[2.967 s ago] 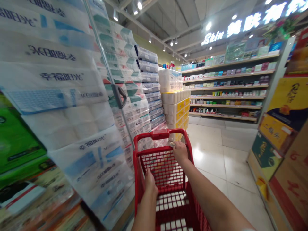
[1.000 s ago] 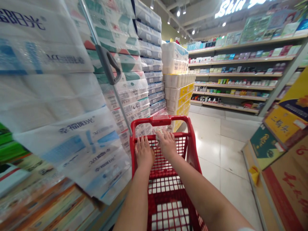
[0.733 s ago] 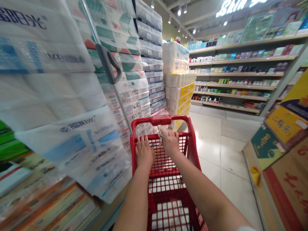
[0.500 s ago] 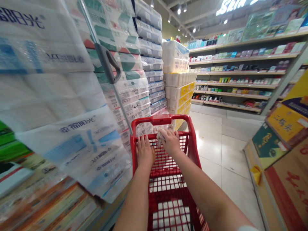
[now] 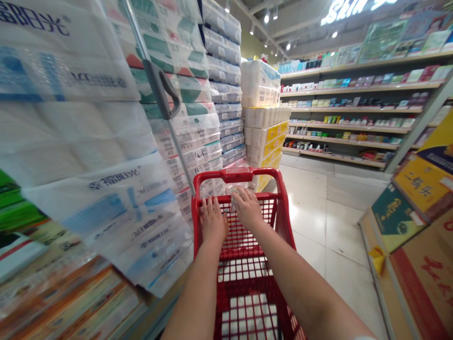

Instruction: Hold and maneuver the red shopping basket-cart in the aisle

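Observation:
Both of my hands are at the red shopping cart (image 5: 237,175). My left hand (image 5: 213,223) lies on the red bar at the left of the basket mesh, its fingers stretched forward and a little apart. On the right, my right hand (image 5: 248,208) is closed on a crumpled whitish item (image 5: 234,200), which looks like tissue or thin plastic, and rests against the same bar. A metal pole with a grey grip (image 5: 161,89) slants down to the cart's left side.
Stacked tissue packs (image 5: 116,189) rise close on the left, with yellow and white packs (image 5: 265,137) beyond. Shelves of small boxed goods (image 5: 357,87) stand ahead to the right. Cartons (image 5: 424,189) line the right side of the tiled aisle (image 5: 318,226).
The view has shifted very slightly against the shelves and packs. My right hand has tilted a little on the bar, and my left hand looks the same.

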A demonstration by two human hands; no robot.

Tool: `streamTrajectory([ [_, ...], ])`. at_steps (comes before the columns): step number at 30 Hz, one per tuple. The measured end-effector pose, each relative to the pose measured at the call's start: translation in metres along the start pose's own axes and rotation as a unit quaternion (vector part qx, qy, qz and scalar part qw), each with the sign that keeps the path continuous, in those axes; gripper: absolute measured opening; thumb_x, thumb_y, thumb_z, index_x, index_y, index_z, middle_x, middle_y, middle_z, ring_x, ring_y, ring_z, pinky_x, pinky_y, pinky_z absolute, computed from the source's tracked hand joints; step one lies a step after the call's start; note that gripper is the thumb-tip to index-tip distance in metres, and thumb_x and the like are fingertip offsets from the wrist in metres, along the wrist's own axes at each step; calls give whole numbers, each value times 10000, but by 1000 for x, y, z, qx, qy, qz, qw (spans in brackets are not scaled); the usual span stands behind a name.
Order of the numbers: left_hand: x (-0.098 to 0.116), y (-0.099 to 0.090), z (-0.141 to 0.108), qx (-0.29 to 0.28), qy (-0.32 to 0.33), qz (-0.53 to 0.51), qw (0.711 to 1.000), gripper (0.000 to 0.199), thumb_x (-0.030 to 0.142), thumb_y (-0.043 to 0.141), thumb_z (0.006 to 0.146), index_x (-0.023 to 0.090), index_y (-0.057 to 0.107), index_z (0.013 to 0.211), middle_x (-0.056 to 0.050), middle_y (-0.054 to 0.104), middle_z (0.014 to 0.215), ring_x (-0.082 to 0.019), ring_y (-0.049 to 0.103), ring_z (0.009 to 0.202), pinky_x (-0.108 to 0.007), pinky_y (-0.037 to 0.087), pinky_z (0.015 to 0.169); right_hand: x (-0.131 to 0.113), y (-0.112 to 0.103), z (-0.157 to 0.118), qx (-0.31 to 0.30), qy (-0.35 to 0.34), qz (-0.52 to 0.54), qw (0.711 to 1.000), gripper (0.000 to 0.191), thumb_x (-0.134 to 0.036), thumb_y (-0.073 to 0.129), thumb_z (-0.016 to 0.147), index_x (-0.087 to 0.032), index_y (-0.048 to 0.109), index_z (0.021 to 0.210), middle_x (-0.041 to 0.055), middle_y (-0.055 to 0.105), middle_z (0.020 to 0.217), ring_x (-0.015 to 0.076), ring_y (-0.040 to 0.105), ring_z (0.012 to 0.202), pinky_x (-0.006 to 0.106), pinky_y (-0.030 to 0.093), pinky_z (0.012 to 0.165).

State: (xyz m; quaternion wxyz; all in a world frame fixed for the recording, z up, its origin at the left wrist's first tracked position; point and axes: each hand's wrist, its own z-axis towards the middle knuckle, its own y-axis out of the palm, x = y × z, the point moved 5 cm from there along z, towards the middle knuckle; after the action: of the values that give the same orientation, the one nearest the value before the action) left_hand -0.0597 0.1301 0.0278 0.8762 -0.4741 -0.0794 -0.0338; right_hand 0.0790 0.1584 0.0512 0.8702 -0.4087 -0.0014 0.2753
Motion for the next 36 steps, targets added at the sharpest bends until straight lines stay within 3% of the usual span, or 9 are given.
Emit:
streamTrajectory([
  [5, 1, 2, 0, 5, 3, -3, 1000, 645, 266, 475, 865, 95, 290, 1459, -167, 283, 1538, -321, 164, 1444, -528, 361, 1091, 4, -3, -2, 19, 52, 6, 998, 403, -237, 486, 922, -290, 514, 1320, 32, 481, 1414, 226, 423, 1261, 428, 269, 1078],
  [11, 1, 4, -1, 9, 8, 3, 1000, 627, 214, 476, 848, 107, 324, 1447, -166, 266, 1544, -335, 152, 1446, -530, 359, 1093, -11, 1, -4, -19, -51, 22, 998, 462, -149, 508, 870, -305, 547, 1303, 7, 428, 1464, 221, 376, 1311, 388, 277, 1089],
  [16, 2, 3, -1, 15, 11, -7, 1000, 639, 228, 495, 843, 91, 325, 1443, -182, 264, 1540, -343, 144, 1446, -528, 349, 1101, -3, -2, -5, 11, 30, 1, 999, 447, -169, 496, 892, -289, 530, 1321, 42, 478, 1421, 234, 420, 1270, 432, 273, 1081],
  [19, 1, 4, -1, 10, 10, -11, 1000, 641, 198, 486, 839, 92, 316, 1448, -190, 252, 1543, -348, 130, 1449, -542, 325, 1112, -13, 0, -5, -11, -54, 3, 998, 451, -178, 518, 884, -303, 538, 1318, 22, 417, 1472, 236, 368, 1319, 398, 275, 1085],
  [21, 0, 5, -1, 13, 11, -15, 1000, 647, 198, 491, 836, 94, 312, 1449, -191, 253, 1542, -346, 124, 1451, -544, 313, 1118, -13, 0, -5, -23, -74, 7, 997, 446, -180, 521, 882, -320, 546, 1305, 12, 421, 1469, 227, 384, 1309, 396, 277, 1083],
  [25, 0, 5, 0, 32, 25, -19, 999, 646, 234, 512, 834, 82, 328, 1435, -196, 273, 1531, -345, 131, 1449, -541, 283, 1136, 2, -3, -2, -1, 31, -3, 1000, 430, -186, 482, 902, -286, 534, 1318, 63, 491, 1406, 232, 450, 1250, 438, 279, 1068],
  [27, 0, 6, 1, 32, 27, -16, 999, 643, 223, 511, 833, 74, 331, 1432, -203, 276, 1528, -350, 134, 1447, -541, 277, 1139, 0, -3, -1, -6, 19, -12, 1000, 456, -182, 499, 888, -269, 521, 1335, 82, 460, 1430, 251, 419, 1278, 442, 273, 1070],
  [30, 0, 6, 0, 27, 23, -12, 999, 640, 191, 505, 824, 57, 335, 1427, -222, 284, 1519, -352, 125, 1449, -546, 267, 1141, -8, 0, -2, -33, -50, -12, 998, 505, -165, 530, 860, -300, 508, 1347, 56, 401, 1478, 254, 380, 1306, 422, 271, 1073],
  [36, 1, 5, 0, 35, 28, -19, 999, 640, 235, 507, 836, 69, 331, 1429, -217, 292, 1516, -347, 124, 1450, -560, 271, 1134, 0, -3, -3, 5, 57, -12, 998, 431, -201, 488, 901, -303, 534, 1317, 51, 491, 1403, 249, 412, 1274, 449, 268, 1071],
])
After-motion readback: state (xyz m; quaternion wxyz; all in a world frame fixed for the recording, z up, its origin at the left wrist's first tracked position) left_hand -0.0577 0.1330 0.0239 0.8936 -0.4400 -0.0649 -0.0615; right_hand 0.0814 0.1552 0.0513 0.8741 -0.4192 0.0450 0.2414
